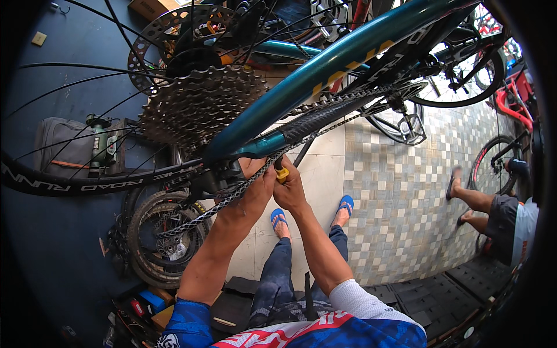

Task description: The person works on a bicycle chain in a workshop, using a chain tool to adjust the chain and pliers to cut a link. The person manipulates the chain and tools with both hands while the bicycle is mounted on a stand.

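Note:
A teal bicycle frame (342,55) hangs in front of me, its rear wheel at the left with a large cassette (203,107). The chain (238,194) runs down past the rear derailleur (213,178) in a long loop. My right hand (288,190) is closed around a tool with a yellow handle (282,174), just under the chainstay; its working end is hidden. Close beside it, my left hand (260,184) is curled below the chainstay behind the chain. Its fingers are partly covered, and what they grip cannot be made out.
Behind the wheel lie a grey bag (64,148) and a green bottle-like object (100,145). Loose wheels (165,238) lean at lower left. Another person (499,217) is at the right, near a red bicycle (513,101). Black crates (429,296) line the lower right.

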A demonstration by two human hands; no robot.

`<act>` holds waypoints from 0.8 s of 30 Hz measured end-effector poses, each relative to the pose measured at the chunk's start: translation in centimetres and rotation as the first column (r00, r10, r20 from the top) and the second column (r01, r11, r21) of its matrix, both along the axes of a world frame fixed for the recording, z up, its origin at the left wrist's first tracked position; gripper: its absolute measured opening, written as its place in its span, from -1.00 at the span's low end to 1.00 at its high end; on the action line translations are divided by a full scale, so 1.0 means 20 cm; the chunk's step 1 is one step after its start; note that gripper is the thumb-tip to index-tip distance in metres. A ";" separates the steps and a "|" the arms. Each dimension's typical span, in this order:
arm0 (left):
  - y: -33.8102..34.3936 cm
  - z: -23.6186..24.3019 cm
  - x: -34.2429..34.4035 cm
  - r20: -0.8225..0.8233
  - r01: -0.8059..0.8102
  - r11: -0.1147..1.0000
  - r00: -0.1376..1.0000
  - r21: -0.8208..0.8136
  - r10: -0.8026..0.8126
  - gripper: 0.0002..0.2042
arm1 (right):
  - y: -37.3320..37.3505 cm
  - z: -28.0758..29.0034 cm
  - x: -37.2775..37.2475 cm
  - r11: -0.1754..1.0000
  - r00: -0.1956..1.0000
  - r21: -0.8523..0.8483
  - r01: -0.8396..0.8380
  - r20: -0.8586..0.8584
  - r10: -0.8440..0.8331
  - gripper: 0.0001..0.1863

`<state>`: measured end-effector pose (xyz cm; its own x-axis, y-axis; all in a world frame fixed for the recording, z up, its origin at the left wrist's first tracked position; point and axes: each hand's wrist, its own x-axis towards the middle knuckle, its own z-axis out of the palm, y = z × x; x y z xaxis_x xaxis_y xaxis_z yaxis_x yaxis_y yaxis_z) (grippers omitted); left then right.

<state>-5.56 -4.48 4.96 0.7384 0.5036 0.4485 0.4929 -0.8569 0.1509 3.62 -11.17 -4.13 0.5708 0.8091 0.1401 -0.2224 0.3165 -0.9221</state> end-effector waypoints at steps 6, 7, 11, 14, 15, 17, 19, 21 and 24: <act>-0.01 -0.01 -0.01 -0.045 -0.024 1.000 0.999 -0.010 0.023 -0.55 | 0.00 0.00 0.01 1.000 1.000 0.012 -0.013 0.006 0.013 -0.84; 0.00 -0.01 -0.01 -0.039 -0.013 1.000 0.999 -0.003 0.013 -0.55 | 0.00 -0.01 0.01 1.000 1.000 0.012 -0.010 0.023 0.009 -0.85; 0.00 0.01 0.00 -0.017 0.013 0.993 1.000 0.119 -0.011 -0.54 | 0.01 -0.02 0.02 1.000 1.000 0.029 -0.009 0.029 0.008 -0.85; 0.00 0.05 0.02 -0.004 0.017 0.996 1.000 0.084 -0.016 -0.60 | 0.02 -0.03 0.03 1.000 0.999 0.027 -0.011 0.040 0.010 -0.85; 0.00 0.07 0.03 -0.015 0.000 1.000 1.000 0.027 0.001 -0.67 | 0.02 -0.03 0.03 1.000 0.999 0.018 -0.010 0.051 0.009 -0.85; 0.01 0.11 0.06 0.009 0.000 1.000 1.000 0.015 -0.001 -0.85 | 0.01 -0.02 0.02 1.000 0.997 -0.010 0.002 0.082 -0.002 -0.80; 0.02 0.15 0.08 0.041 0.032 0.998 0.999 0.049 -0.034 -0.88 | 0.00 -0.02 0.01 0.999 0.992 -0.047 0.024 0.122 -0.018 -0.72; 0.02 0.18 0.10 0.030 0.035 0.998 0.999 0.043 -0.037 -0.88 | -0.02 0.00 -0.03 0.991 0.988 -0.080 0.104 0.127 -0.093 -0.62; 0.01 0.21 0.11 -0.007 0.007 1.000 1.000 -0.009 -0.007 -0.86 | -0.03 0.00 -0.06 0.981 0.987 -0.120 0.153 -0.029 -0.157 -0.52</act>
<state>-3.31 -4.19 9.10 0.7454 0.5022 0.4384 0.4877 -0.8592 0.1550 2.41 -11.73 -4.12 0.6935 0.7200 0.0251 -0.2153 0.2404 -0.9465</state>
